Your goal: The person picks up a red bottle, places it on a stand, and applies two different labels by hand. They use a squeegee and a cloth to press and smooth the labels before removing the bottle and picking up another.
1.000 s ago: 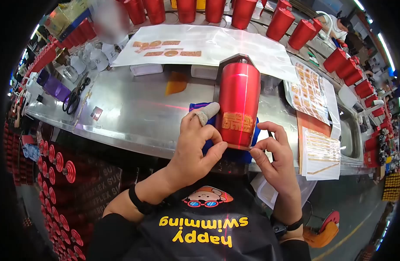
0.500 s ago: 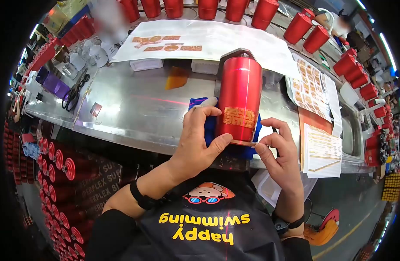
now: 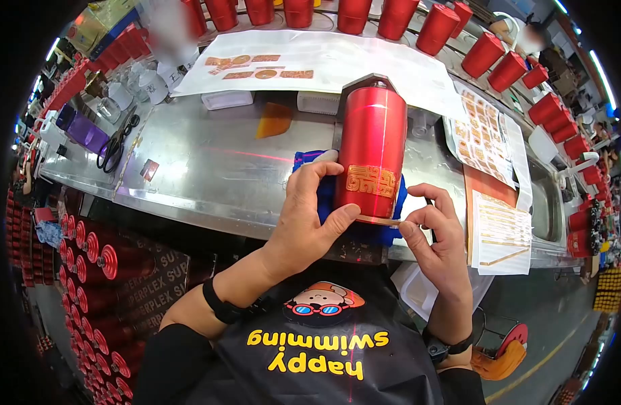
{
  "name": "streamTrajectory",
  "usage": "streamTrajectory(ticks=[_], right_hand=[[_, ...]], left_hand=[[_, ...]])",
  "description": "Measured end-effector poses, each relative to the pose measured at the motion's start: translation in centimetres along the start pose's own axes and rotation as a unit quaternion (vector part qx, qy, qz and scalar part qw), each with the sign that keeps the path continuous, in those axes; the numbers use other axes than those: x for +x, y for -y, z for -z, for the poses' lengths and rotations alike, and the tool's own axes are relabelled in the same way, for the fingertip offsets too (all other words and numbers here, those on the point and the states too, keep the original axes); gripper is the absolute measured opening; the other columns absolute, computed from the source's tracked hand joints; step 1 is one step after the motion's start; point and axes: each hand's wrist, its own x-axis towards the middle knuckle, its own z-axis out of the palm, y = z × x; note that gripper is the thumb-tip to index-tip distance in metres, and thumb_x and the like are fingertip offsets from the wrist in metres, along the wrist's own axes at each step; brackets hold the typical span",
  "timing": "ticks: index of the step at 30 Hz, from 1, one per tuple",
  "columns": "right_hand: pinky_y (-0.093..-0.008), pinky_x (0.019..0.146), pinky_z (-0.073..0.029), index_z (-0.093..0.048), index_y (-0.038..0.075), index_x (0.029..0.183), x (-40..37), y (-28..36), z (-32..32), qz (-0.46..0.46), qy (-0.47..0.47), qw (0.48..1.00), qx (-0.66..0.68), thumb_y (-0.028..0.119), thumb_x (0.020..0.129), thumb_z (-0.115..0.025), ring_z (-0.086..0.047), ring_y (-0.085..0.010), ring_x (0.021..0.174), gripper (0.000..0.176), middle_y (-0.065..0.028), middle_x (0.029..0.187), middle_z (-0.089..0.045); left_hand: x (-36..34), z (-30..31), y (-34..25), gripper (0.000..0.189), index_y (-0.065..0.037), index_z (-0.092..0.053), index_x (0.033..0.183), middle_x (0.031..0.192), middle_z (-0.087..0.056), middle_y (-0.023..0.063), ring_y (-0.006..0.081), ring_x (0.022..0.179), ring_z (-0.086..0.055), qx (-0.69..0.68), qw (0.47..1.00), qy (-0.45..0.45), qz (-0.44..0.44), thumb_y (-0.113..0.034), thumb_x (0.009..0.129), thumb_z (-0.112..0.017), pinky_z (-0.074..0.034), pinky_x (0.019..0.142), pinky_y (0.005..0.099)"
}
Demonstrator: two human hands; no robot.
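A shiny red cylinder with a gold pattern near its lower end lies on a blue cloth at the bench's front edge. My left hand is curled at its left side, thumb on the lower rim and fingers against the wall. A thin gold strip runs along that rim. My right hand pinches the strip's free right end between thumb and index finger. Behind the cylinder's far end stands a dark angular holder.
A white sheet with gold decals lies behind. Decal sheets and a strip sheet are at right. Scissors and a purple bottle sit left. Red cylinders line the back; a person is beyond.
The back row of red cylinders has shifted to the right. My right hand has moved very slightly right with the strip's end. My left hand has stayed at the cylinder.
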Motion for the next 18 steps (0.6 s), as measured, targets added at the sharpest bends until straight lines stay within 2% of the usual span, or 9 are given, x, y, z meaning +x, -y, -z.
streamTrajectory(ticks=[7,10,13,14,15,18], right_hand=[[-0.0406,0.093,-0.043,-0.065,0.002,0.084,-0.2,-0.1,0.0,-0.004,0.001,1.0,0.003,0.011,0.086,-0.071,-0.053,-0.0326,0.114,0.011,-0.0165,0.122,-0.059],[-0.0405,0.093,-0.043,-0.065,0.002,0.084,-0.3,-0.1,0.2,-0.003,0.0,1.0,0.004,0.011,0.086,-0.071,-0.053,-0.0322,0.113,0.011,-0.0166,0.121,-0.059],[-0.0403,0.093,-0.043,-0.065,0.002,0.084,0.3,0.0,-0.1,-0.004,0.002,1.0,0.009,0.012,0.086,-0.072,-0.054,-0.0316,0.112,0.012,-0.0166,0.121,-0.059],[-0.0403,0.093,-0.043,-0.065,0.002,0.084,-0.1,-0.2,0.1,-0.001,0.001,1.0,0.01,0.012,0.086,-0.072,-0.054,-0.0314,0.111,0.012,-0.0166,0.121,-0.059],[-0.0402,0.093,-0.043,-0.065,0.002,0.084,-0.2,-0.3,0.1,-0.003,0.002,1.0,0.019,0.013,0.086,-0.072,-0.054,-0.0312,0.111,0.013,-0.0165,0.121,-0.059],[-0.04,0.093,-0.043,-0.065,0.003,0.084,0.1,-0.3,0.0,-0.016,0.007,0.999,0.042,0.014,0.087,-0.072,-0.055,-0.0304,0.111,0.014,-0.0163,0.121,-0.059]], left_hand=[[-0.1,-0.3,0.1,0.055,-0.002,-0.043,0.13,0.137,-0.045,0.0204,0.0352,0.125,-0.041,-0.009,1.0,-0.01,-0.007,-0.03,0.092,-0.07,-0.033,0.108,0.0441],[-0.6,-0.5,0.4,0.041,-0.003,-0.05,0.122,0.13,-0.053,0.0188,0.0344,0.118,-0.048,-0.066,0.995,-0.079,-0.019,-0.021,0.091,-0.07,-0.037,0.105,0.0434],[-0.1,1.4,0.4,0.025,-0.005,-0.058,0.11,0.115,-0.063,0.0151,0.0334,0.106,-0.056,0.061,0.973,-0.082,-0.208,-0.011,0.088,-0.07,-0.041,0.1,0.0453],[-0.3,0.7,-0.6,0.018,-0.007,-0.06,0.102,0.1,-0.067,0.0108,0.0322,0.098,-0.058,0.055,0.963,-0.105,-0.243,-0.006,0.086,-0.069,-0.042,0.099,0.0482],[-0.2,0.7,-0.6,0.02,-0.009,-0.061,0.102,0.098,-0.068,0.0088,0.0311,0.096,-0.06,0.072,0.951,-0.078,-0.289,-0.003,0.085,-0.069,-0.042,0.099,0.0494],[-0.1,0.9,-0.1,0.02,-0.011,-0.061,0.102,0.099,-0.069,0.0077,0.0302,0.1,-0.06,0.097,0.944,-0.038,-0.314,-0.003,0.085,-0.069,-0.041,0.101,0.0485]])
